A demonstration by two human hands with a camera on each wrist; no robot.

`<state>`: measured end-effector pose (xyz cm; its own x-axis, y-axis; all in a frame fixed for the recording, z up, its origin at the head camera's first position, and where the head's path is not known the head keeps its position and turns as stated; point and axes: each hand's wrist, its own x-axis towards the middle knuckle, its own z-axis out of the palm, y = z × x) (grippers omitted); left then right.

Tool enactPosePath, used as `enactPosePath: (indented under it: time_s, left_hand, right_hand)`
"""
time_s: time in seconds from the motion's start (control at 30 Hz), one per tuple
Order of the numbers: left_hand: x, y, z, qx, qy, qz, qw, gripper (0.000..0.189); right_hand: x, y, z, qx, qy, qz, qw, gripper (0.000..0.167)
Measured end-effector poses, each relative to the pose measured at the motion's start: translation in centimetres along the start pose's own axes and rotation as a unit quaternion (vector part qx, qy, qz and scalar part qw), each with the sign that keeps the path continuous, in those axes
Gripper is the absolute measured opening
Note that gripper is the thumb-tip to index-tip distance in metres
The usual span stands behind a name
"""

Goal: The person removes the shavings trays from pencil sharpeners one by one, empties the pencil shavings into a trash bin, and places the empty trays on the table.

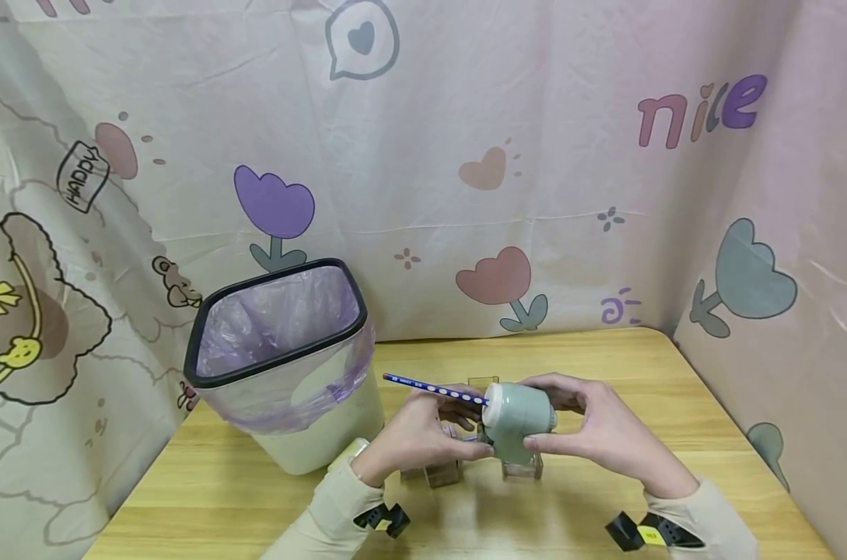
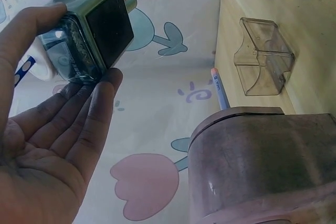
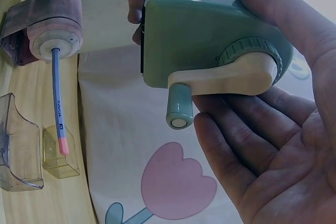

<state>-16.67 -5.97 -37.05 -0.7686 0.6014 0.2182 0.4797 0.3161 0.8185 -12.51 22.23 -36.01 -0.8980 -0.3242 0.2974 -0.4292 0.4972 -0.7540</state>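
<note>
Both my hands hold up a green hand-crank pencil sharpener (image 1: 521, 412), tipped so that its dark underside (image 2: 111, 23) shows in the left wrist view. A blue pencil (image 1: 433, 387) with white dots sticks out of its white front. My left hand (image 1: 418, 432) grips the front end, thumb on one edge and fingers beneath. At the crank end my right hand (image 1: 608, 428) grips it between thumb and fingers. The cream crank arm (image 3: 226, 77) and its green knob (image 3: 180, 106) show in the right wrist view. No drawer covers the sharpener's clear-walled front part (image 2: 71, 51).
A pinkish sharpener (image 3: 55, 19) stands on the table, with a blue pencil (image 3: 58, 98) in its front. Nearby lie a clear shavings drawer (image 2: 265, 59) and a yellowish one (image 3: 60, 156). A lined waste bin (image 1: 276, 369) stands at the left, beside a small yellowish object (image 1: 353, 451).
</note>
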Motion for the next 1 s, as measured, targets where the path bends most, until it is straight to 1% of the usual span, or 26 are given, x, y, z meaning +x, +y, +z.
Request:
enactPosePath:
  time_s: [0.13, 0.47, 0.57, 0.7, 0.8, 0.87, 1.0]
  left_hand:
    - [0.0, -0.1, 0.0, -0.012, 0.001, 0.0, 0.9999, 0.049]
    - [0.1, -0.2, 0.0, -0.029, -0.002, -0.015, 0.9995, 0.05]
    - [0.1, -0.2, -0.1, -0.034, -0.004, -0.025, 0.9991, 0.049]
    - [0.0, -0.2, -0.4, -0.035, 0.004, -0.042, 0.9985, 0.048]
    - [-0.1, -0.1, -0.6, -0.039, 0.009, -0.048, 0.998, 0.049]
    - [-0.1, -0.1, -0.6, -0.041, 0.01, -0.048, 0.998, 0.05]
    - [-0.1, -0.1, -0.8, -0.047, 0.014, -0.036, 0.9982, 0.052]
  right_hand:
    - [0.0, -0.1, -0.1, -0.002, -0.001, 0.002, 1.0, 0.058]
    - [0.1, 0.0, -0.2, -0.001, 0.0, 0.003, 1.0, 0.058]
    - [0.0, 0.0, -0.4, -0.002, 0.002, 0.004, 1.0, 0.058]
    - [-0.4, 0.0, -1.0, -0.006, 0.014, 0.012, 0.9998, 0.058]
    - [-0.7, 0.1, -1.5, -0.009, 0.022, 0.015, 0.9996, 0.057]
    - [-0.8, 0.1, -1.7, -0.011, 0.024, 0.015, 0.9995, 0.056]
    - [-0.9, 0.3, -1.8, -0.015, 0.026, 0.012, 0.9995, 0.056]
